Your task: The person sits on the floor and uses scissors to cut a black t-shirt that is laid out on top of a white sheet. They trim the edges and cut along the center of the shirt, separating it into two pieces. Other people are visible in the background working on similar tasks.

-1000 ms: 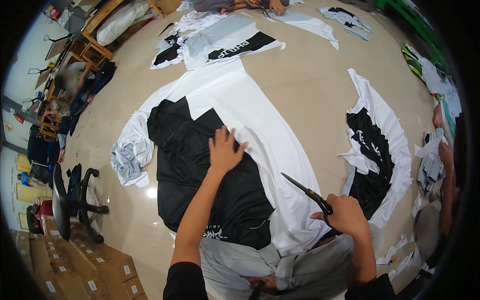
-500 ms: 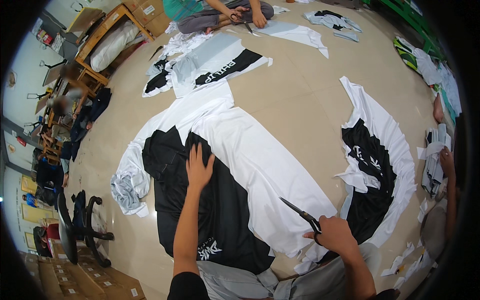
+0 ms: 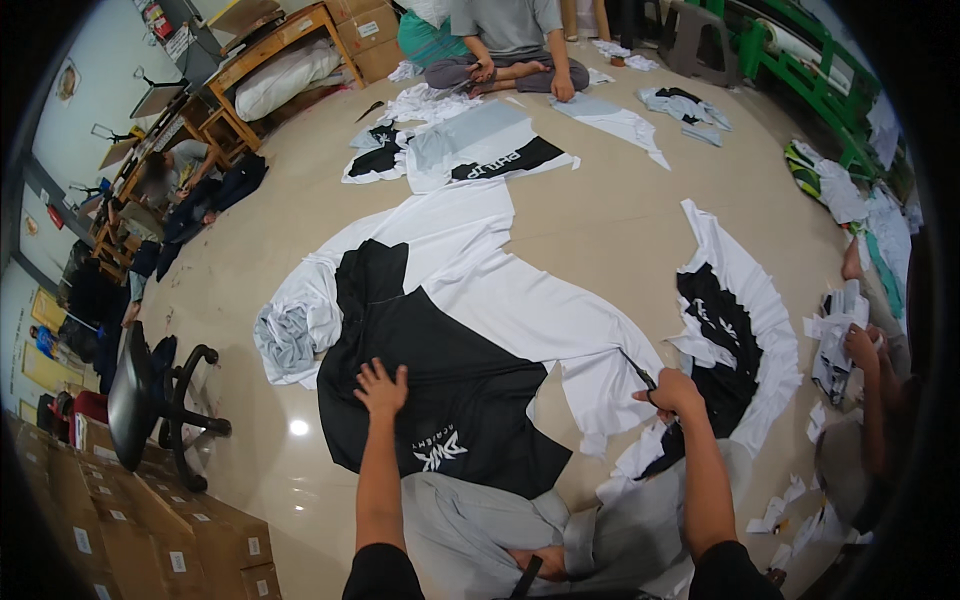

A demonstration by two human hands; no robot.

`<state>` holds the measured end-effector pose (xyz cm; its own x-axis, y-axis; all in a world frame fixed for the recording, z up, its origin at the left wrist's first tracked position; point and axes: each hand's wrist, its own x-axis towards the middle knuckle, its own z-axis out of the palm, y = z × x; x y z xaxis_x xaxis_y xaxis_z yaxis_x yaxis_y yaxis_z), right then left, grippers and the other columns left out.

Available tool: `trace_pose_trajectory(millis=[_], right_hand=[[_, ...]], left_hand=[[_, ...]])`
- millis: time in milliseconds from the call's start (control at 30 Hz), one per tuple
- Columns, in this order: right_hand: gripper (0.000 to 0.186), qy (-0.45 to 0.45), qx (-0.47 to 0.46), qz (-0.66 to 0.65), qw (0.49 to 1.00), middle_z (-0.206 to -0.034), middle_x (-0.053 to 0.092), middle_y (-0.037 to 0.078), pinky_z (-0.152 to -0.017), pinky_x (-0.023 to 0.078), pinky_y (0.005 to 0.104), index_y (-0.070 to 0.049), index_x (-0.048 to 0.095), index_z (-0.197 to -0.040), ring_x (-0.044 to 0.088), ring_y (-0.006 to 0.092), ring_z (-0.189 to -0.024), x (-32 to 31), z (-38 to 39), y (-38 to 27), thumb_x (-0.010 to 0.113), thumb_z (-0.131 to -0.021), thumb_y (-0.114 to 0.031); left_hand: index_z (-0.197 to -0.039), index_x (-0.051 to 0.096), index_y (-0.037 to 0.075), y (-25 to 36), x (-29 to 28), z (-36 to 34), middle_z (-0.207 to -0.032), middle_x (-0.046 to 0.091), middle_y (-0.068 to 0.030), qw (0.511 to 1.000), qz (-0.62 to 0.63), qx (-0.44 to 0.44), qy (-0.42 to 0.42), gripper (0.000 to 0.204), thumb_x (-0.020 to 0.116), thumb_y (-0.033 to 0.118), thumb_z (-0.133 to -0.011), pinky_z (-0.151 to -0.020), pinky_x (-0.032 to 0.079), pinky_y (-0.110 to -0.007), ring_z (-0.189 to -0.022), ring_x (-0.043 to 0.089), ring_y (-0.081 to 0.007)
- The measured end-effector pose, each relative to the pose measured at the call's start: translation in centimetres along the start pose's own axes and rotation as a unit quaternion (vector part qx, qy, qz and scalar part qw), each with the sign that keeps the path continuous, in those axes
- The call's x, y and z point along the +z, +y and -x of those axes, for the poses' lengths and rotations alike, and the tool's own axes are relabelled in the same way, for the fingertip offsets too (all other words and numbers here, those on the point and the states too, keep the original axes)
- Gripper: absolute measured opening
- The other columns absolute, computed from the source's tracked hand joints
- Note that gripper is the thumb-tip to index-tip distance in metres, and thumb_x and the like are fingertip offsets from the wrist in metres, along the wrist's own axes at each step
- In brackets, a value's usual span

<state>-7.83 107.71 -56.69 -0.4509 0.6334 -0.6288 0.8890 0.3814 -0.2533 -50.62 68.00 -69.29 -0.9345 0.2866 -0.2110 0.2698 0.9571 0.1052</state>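
Observation:
My left hand [image 3: 381, 388] lies flat with fingers spread on a black printed fabric panel [image 3: 400, 355] on the floor in front of me. In my right hand [image 3: 677, 393] is a pair of black-handled scissors [image 3: 641, 374]; the blades point up and left over the near right end of a white fabric piece [image 3: 540, 305]. This white piece runs from beside the black panel out to the right. To the left is a bunched, rolled end of pale cloth [image 3: 296, 332].
Another black and white fabric piece [image 3: 725, 340] curves along the right. Farther off, white and grey pieces [image 3: 480, 140] lie before a seated person [image 3: 510, 60]. A co-worker's hand [image 3: 862, 345] handles cloth at far right. A swivel chair [image 3: 150, 400] and cardboard boxes [image 3: 150, 510] stand left.
My left hand has slid nearer to me over the black panel, its fingers spreading wider. The scissors have moved onto the white cloth's near right end. The whole view has shifted with my head.

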Motion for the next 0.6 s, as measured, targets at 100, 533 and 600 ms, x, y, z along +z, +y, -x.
trace_pose_trajectory(millis=[100,533,600], right_hand=[[0.063,0.043,-0.065,0.045,0.996,-0.065,0.072,0.013,-0.06,0.06,0.038,0.004,0.071,-0.077,0.073,0.0251,-0.057,1.4,1.5,-0.4,0.083,-0.079,-0.058],[0.063,-0.123,-0.024,0.026,0.992,-0.066,0.068,0.014,-0.047,0.051,0.037,0.006,0.065,-0.074,0.062,0.0214,-0.05,0.6,4.3,3.9,0.088,-0.079,-0.053],[0.064,-0.097,-0.045,0.012,0.994,-0.066,0.069,0.014,-0.047,0.051,0.0371,0.007,0.066,-0.075,0.062,0.0218,-0.05,0.9,5.0,3.2,0.087,-0.079,-0.054]], left_hand=[[-0.166,0.023,0.013,4.1,2.2,7.0,-0.173,0.012,-0.019,0.989,0.008,0.146,0.027,0.103,0.055,0.074,-0.09,-0.12,0.014,-0.072,-0.159,0.01,-0.0432],[-0.166,0.02,0.017,8.4,3.5,24.5,-0.174,0.011,-0.0142,0.949,-0.135,0.184,-0.219,0.113,0.08,0.059,-0.079,-0.114,0.024,-0.076,-0.157,0.019,-0.0442],[-0.166,0.021,0.016,9.3,4.7,26.0,-0.174,0.012,-0.0146,0.958,-0.08,0.225,-0.159,0.111,0.078,0.06,-0.08,-0.116,0.025,-0.072,-0.157,0.019,-0.0423]])
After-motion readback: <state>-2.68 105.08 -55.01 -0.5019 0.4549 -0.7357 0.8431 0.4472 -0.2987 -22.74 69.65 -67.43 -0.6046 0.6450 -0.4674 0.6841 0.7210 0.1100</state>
